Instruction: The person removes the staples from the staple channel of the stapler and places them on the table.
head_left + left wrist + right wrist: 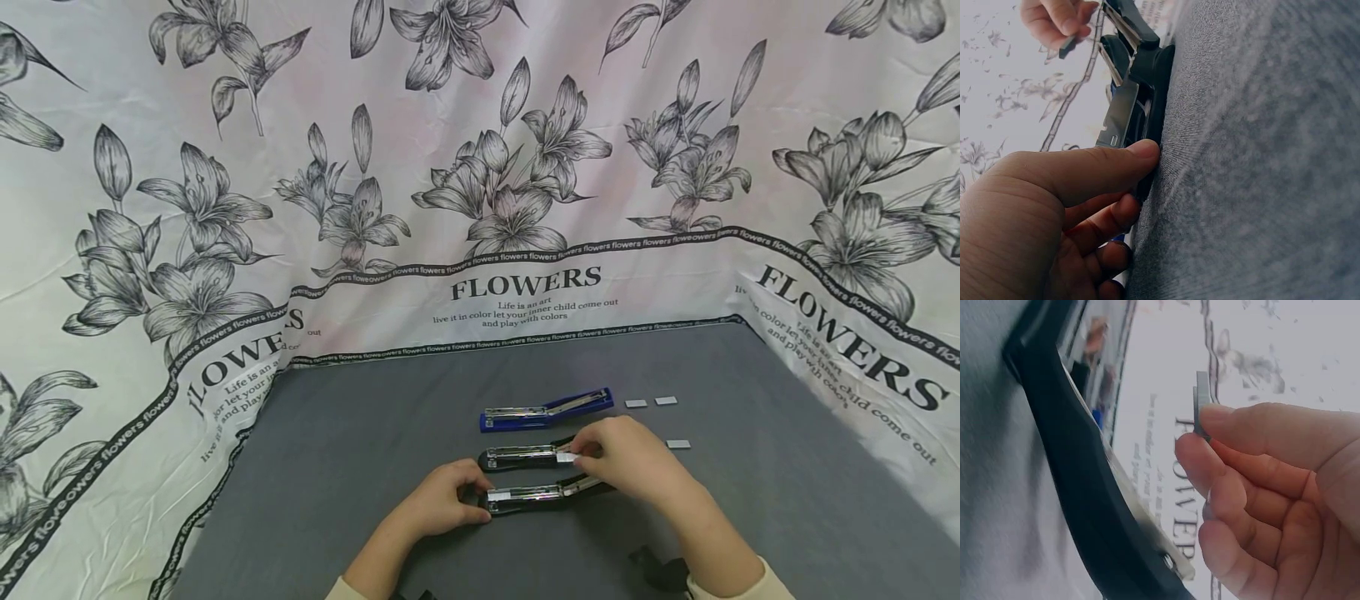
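Observation:
A black stapler (534,497) lies opened out on the grey cloth, nearest the person. My left hand (444,500) grips its left end between thumb and fingers. A pale staple strip (498,495) shows at that end of it. My right hand (628,460) pinches another strip of staples (1202,394) between thumb and index finger, held above the staplers in the head view. Behind the near stapler lies a second black stapler (517,456), also opened out, its right part hidden by the right hand. Farther back is an opened blue stapler (513,422).
Two staple strips (666,401) lie right of the blue stapler. One more strip (678,444) lies just beyond the right hand. Flower-printed cloth (525,292) hangs at the back and sides of the grey surface (360,433). A dark object (660,571) shows near the right wrist.

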A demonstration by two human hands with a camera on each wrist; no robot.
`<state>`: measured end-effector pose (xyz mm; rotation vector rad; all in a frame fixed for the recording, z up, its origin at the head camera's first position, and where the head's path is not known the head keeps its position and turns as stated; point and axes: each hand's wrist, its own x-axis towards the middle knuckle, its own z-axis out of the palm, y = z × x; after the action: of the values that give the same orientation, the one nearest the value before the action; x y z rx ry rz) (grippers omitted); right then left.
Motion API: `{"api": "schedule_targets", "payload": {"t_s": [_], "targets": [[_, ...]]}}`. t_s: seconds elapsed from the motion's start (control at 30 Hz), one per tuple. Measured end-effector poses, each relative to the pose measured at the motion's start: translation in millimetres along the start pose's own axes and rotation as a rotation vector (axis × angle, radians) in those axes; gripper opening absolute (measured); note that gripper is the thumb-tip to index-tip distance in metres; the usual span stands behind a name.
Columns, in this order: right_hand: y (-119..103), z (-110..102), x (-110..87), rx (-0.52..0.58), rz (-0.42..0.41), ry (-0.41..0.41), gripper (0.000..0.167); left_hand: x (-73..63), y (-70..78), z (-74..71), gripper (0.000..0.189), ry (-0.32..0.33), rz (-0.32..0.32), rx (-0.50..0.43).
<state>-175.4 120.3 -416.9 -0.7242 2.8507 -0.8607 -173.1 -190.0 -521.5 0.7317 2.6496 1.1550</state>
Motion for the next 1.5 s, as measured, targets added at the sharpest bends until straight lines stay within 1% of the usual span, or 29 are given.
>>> {"api": "schedule_targets", "payload": {"t_s": [0.2,0.43,0.6,0.77,1.0,1.17,1.27,1.5], "targets": [[13.6,-15.7,-4.9,0.005,0.000,0.009,0.007,-0.5,-0.1,0.2,0.029,-0.004,0.012,-0.006],[31.0,-34.3,-10.6,0.014,0.047,0.007,0.005,0.9,0.1,0.7,0.029,-0.005,0.013,-0.001],[43.7,-45.1,-14.7,-0.040,0.079,0.016,0.004,0.7,1.4,0.4,0.028,-0.001,0.018,0.003],[61.5,-49.8,-16.0,-0.045,0.118,-0.024,0.003,0.4,2.0,0.2,0.028,0.000,0.016,0.008],[84.7,-43.3,-15.0,0.032,0.202,-0.121,0.007,-0.1,1.3,0.0,0.029,-0.006,0.008,-0.001],[93.5,-32.1,-16.4,0.093,0.228,-0.178,0.012,-0.5,0.1,0.7,0.029,-0.007,0.002,-0.006],[97.8,-27.0,-15.3,0.092,0.230,-0.202,0.014,-0.7,-0.3,0.9,0.029,-0.005,0.004,-0.008],[105.5,-15.9,-12.2,0.090,0.291,-0.237,0.020,0.4,-0.5,0.9,0.029,-0.001,0.004,-0.009]]}}
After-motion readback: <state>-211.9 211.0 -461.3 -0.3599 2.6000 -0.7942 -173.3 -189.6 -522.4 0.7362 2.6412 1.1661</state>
